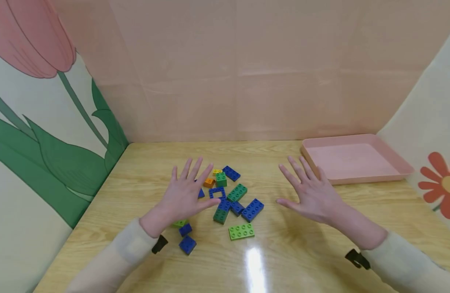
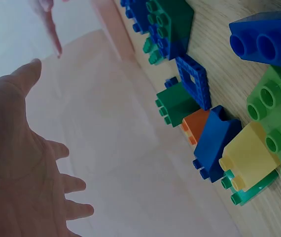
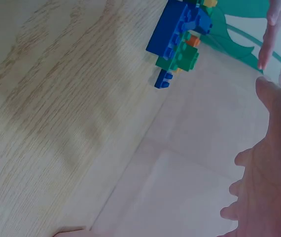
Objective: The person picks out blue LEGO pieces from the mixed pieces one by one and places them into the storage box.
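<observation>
Both hands are held over the table with fingers straight and spread, and neither holds anything. My left hand [image 1: 183, 194] hangs above the left part of a loose group of toy building bricks, hiding some of them. To the right of the group is my right hand [image 1: 315, 196], near the pink tray's corner. Among the bricks are a light green brick [image 1: 241, 231], a blue brick [image 1: 253, 210], a green brick [image 1: 237, 192], an orange brick [image 1: 209, 183] and a blue open frame piece [image 1: 218, 193]. A pale yellow brick [image 2: 251, 155] shows in the left wrist view.
A shallow pink tray [image 1: 356, 179] stands at the back right of the wooden table [image 1: 283, 260]. Behind the table rises a pink backdrop [image 1: 239, 81]. Flower-printed cloth covers the left and right sides.
</observation>
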Available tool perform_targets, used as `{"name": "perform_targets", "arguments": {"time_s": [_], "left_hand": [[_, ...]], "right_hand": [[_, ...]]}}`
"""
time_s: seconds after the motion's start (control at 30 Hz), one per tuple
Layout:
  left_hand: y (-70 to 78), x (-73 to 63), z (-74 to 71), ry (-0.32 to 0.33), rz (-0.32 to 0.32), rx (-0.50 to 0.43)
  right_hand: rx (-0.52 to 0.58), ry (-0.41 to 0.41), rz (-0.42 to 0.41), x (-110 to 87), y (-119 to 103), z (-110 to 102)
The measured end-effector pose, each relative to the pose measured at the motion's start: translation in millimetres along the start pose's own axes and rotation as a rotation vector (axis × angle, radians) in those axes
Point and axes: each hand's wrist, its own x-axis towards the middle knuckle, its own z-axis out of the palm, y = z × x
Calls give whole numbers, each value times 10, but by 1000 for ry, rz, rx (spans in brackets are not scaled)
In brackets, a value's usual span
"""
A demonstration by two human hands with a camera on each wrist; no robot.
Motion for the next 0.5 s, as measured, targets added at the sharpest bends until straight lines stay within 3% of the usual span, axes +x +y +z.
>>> {"name": "perform_targets", "arguments": {"time_s": [0.23, 0.5], "left_hand": [[-34, 47, 57, 3, -27, -40], [-69, 157, 177, -15, -50, -88]], "right_hand": [[0, -19, 39, 38, 87, 41], [-11, -90, 111, 109, 356, 175]]}}
